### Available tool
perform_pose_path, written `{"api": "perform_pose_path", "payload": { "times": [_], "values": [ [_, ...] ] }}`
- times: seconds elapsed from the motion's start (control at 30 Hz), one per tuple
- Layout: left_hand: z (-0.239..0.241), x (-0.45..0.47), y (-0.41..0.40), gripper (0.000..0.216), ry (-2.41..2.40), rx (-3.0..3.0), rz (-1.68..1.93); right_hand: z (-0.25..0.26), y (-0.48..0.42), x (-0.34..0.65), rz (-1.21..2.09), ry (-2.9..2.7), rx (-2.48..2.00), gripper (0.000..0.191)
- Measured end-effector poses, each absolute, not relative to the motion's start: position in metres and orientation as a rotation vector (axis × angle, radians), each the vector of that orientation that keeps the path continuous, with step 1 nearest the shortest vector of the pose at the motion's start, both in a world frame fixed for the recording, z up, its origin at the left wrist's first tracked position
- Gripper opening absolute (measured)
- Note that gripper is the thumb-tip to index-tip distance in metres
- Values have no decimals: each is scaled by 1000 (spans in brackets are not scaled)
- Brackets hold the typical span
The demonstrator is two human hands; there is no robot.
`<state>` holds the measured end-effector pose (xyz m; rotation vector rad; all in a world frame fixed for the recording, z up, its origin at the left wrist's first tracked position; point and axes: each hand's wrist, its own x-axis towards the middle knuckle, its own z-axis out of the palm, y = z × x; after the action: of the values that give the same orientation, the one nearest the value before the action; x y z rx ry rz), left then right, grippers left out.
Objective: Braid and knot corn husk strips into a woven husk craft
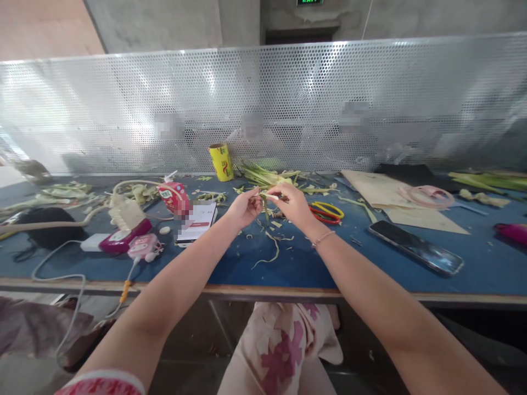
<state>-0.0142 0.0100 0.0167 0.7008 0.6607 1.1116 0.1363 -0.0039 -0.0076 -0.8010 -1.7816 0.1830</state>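
Note:
Above the middle of the blue table (242, 269), my left hand (246, 207) and my right hand (292, 202) meet at a thin, pale plant strip (268, 196). Its left end is pinched between the fingers of my left hand, and my right hand grips the other end. Short green bits hang below the strip. Behind my hands lies a bundle of green and white plant stalks (267, 176). Pale shreds and a curled fibre (272, 252) are scattered on the tabletop beneath. Yellow and red rings (327, 212) lie just right of my right wrist.
A phone with a lit screen (196, 222), a pink pouch (175, 198) and a yellow roll (221, 162) stand left of centre. Chargers with cables (125, 236) lie further left. Another phone (415, 247) and brown paper (395, 197) lie right. A perforated metal panel (263, 82) bounds the back.

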Motion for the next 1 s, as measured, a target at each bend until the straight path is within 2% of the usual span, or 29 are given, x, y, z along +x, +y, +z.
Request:
{"api": "perform_pose_path", "payload": {
  "times": [0.47, 0.63, 0.83, 1.0],
  "values": [
    [17, -10, 5, 14, 680, 842, 1211, -7, -2, 140, -20, -1787, -786, 11],
    [11, -7, 5, 10, 710, 1010, 1250, -10, 3, 139, 63, -1761, -816, 16],
    [0, -4, 12, 39, 760, 1296, 1403, -10, 5, 138, 277, -1642, -878, 15],
    [-1, -4, 11, 39, 784, 1608, 1461, -11, 6, 137, 451, -1510, -867, 15]
  ]
}}
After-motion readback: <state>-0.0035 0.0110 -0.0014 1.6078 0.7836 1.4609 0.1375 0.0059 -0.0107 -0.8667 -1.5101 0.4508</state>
